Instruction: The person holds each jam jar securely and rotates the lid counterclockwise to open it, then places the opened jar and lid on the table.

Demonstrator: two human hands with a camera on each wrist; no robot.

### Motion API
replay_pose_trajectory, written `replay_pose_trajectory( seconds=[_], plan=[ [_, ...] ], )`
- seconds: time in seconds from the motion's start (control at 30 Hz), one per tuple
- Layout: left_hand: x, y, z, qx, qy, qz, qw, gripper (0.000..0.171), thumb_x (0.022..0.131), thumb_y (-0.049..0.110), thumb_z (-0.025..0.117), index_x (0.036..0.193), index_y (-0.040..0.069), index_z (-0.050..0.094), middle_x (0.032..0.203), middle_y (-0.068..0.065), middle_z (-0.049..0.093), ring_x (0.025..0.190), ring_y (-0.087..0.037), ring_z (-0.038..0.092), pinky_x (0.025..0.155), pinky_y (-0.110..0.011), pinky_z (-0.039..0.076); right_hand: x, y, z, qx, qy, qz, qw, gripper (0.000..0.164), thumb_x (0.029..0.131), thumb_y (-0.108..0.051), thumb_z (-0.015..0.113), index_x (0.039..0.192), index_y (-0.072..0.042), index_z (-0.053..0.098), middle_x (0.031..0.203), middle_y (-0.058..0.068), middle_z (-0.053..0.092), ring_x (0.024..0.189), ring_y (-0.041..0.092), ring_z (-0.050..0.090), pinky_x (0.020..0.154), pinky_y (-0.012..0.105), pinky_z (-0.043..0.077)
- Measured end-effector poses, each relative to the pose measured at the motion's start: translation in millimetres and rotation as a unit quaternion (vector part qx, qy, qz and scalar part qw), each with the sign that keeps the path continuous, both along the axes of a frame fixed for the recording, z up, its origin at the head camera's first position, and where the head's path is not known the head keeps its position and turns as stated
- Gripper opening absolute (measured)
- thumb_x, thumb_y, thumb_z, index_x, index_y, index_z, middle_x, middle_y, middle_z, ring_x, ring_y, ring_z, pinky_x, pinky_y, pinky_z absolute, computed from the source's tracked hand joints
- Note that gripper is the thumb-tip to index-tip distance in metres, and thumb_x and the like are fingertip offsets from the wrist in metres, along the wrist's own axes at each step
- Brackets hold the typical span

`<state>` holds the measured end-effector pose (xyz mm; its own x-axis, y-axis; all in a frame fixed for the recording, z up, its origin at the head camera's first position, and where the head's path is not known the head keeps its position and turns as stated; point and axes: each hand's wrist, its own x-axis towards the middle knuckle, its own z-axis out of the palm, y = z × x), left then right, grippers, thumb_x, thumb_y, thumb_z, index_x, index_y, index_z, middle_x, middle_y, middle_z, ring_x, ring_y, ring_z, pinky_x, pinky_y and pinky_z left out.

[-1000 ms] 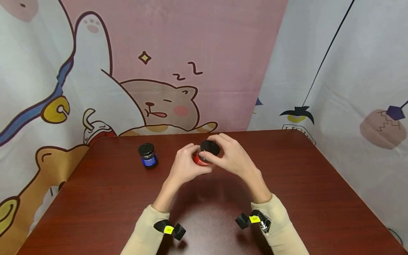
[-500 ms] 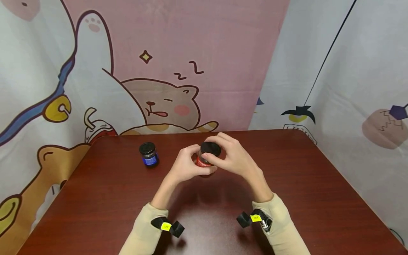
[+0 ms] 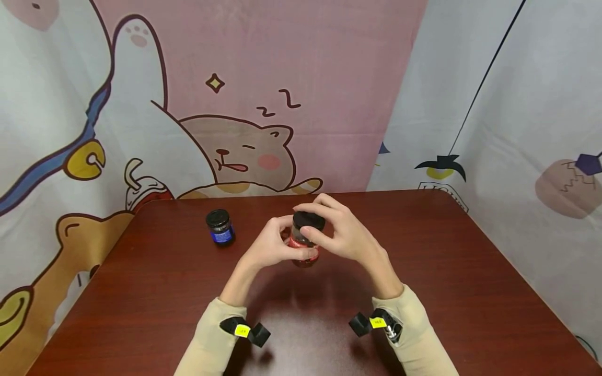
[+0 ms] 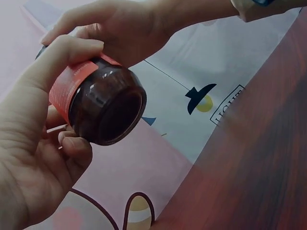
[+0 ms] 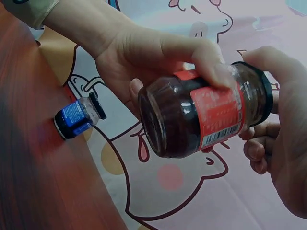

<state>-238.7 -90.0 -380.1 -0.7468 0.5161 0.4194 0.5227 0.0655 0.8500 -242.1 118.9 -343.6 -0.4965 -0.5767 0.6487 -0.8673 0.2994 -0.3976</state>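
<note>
Left hand (image 3: 270,244): my fingers (image 4: 79,50) here are clamped around the body of the jar, thumb across its near side and the others curled round behind it

Right hand (image 3: 345,230): my fingers on this side are curled about the top of the same jar, thumb at the near edge of the black lid (image 3: 308,219) and forefinger reaching over to the far edge

Red-labelled jar (image 5: 175,120): between my two sets of fingers, held up off the counter with its lid uppermost; clear glass at the neck, dark contents lower down, a barcode printed on the label

Lid: on the mouth of the jar, under my right fingers; I cannot tell whether it is tight or loose

Blue-labelled jar (image 3: 221,232): upright on the counter, out to the left of my left fingers and well apart from them, its own black lid in place

Counter (image 3: 409,261): dark reddish-brown wood, below my fingers and spreading to either side of them, with soft shadows beneath my arms

Sleeves (image 3: 211,334): pale, behind my fingers, each with a black strap-on device and a yellow tag near the cuff

Backdrop (image 3: 338,94): printed cloth beyond my fingers, pink and white, with a sleeping cartoon animal
</note>
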Motion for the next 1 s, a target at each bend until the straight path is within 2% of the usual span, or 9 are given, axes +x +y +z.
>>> replay_pose_trajectory(
  seconds=[0.07, 0.23, 0.33, 0.47, 0.67, 0.8, 1.0],
  plan=[
    [0.3, 0.6, 1.0, 0.0, 0.004, 0.017, 0.9999, 0.037, 0.077, 0.011, 0.087, 0.11, 0.008, 0.071, 0.095, -0.002, 0.07, 0.083, -0.02, 0.064, 0.071, -0.032, 0.055, 0.8, 0.4, 0.4, 0.006, -0.006, -0.009, 1.0, 0.043, 0.099, -0.04, 0.062, 0.133, -0.013, 0.065, 0.104, -0.002, 0.055, 0.088, 0.01, 0.052, 0.073, 0.036, 0.047],
    [2.3, 2.7, 3.5, -0.034, 0.046, 0.097, 0.9936, 0.033, 0.072, 0.019, 0.09, 0.097, 0.011, 0.071, 0.085, 0.002, 0.066, 0.076, -0.016, 0.06, 0.064, -0.029, 0.052, 2.0, 0.8, -0.2, 0.018, -0.019, -0.059, 0.998, 0.05, 0.095, -0.043, 0.067, 0.137, -0.016, 0.062, 0.108, -0.001, 0.055, 0.088, 0.011, 0.052, 0.073, 0.035, 0.047],
    [2.7, 4.4, 3.6, -0.062, 0.076, 0.133, 0.9863, 0.032, 0.07, 0.023, 0.092, 0.091, 0.013, 0.07, 0.079, 0.004, 0.062, 0.073, -0.014, 0.057, 0.06, -0.028, 0.05, 1.6, 1.2, -0.9, 0.024, -0.021, -0.097, 0.995, 0.05, 0.093, -0.044, 0.07, 0.134, -0.016, 0.063, 0.107, -0.002, 0.057, 0.079, 0.014, 0.053, 0.069, 0.033, 0.046],
    [2.7, 6.6, 3.0, -0.094, 0.102, 0.164, 0.9766, 0.032, 0.07, 0.029, 0.091, 0.087, 0.014, 0.069, 0.079, 0.006, 0.06, 0.074, -0.013, 0.056, 0.061, -0.028, 0.052, 1.4, 3.0, -0.4, 0.042, -0.032, -0.138, 0.989, 0.052, 0.091, -0.046, 0.071, 0.131, -0.013, 0.065, 0.105, -0.002, 0.062, 0.072, 0.013, 0.054, 0.067, 0.031, 0.047],
    [5.6, 6.7, 4.5, -0.157, 0.126, 0.222, 0.9541, 0.039, 0.068, 0.036, 0.09, 0.091, 0.012, 0.07, 0.083, 0.006, 0.06, 0.075, -0.011, 0.056, 0.066, -0.029, 0.052, 0.0, 4.8, 1.3, 0.059, -0.068, -0.156, 0.984, 0.051, 0.088, -0.052, 0.073, 0.121, -0.014, 0.067, 0.09, -0.002, 0.064, 0.076, 0.011, 0.054, 0.068, 0.032, 0.047],
    [7.5, 6.6, 5.2, -0.175, 0.129, 0.24, 0.9461, 0.04, 0.067, 0.036, 0.09, 0.092, 0.012, 0.07, 0.083, 0.006, 0.059, 0.075, -0.011, 0.056, 0.066, -0.029, 0.052, -0.8, 3.9, 1.2, 0.056, -0.088, -0.142, 0.984, 0.046, 0.086, -0.053, 0.075, 0.114, -0.017, 0.067, 0.083, -0.001, 0.063, 0.068, 0.009, 0.054, 0.063, 0.031, 0.047],
    [8.2, 6.6, 4.4, -0.188, 0.134, 0.239, 0.9431, 0.04, 0.068, 0.036, 0.09, 0.093, 0.012, 0.07, 0.083, 0.006, 0.059, 0.076, -0.011, 0.056, 0.066, -0.028, 0.053, -1.2, 4.4, 0.7, 0.063, -0.097, -0.133, 0.984, 0.049, 0.084, -0.052, 0.079, 0.114, -0.015, 0.067, 0.078, -0.005, 0.061, 0.064, 0.009, 0.054, 0.061, 0.03, 0.048]
  ],
)
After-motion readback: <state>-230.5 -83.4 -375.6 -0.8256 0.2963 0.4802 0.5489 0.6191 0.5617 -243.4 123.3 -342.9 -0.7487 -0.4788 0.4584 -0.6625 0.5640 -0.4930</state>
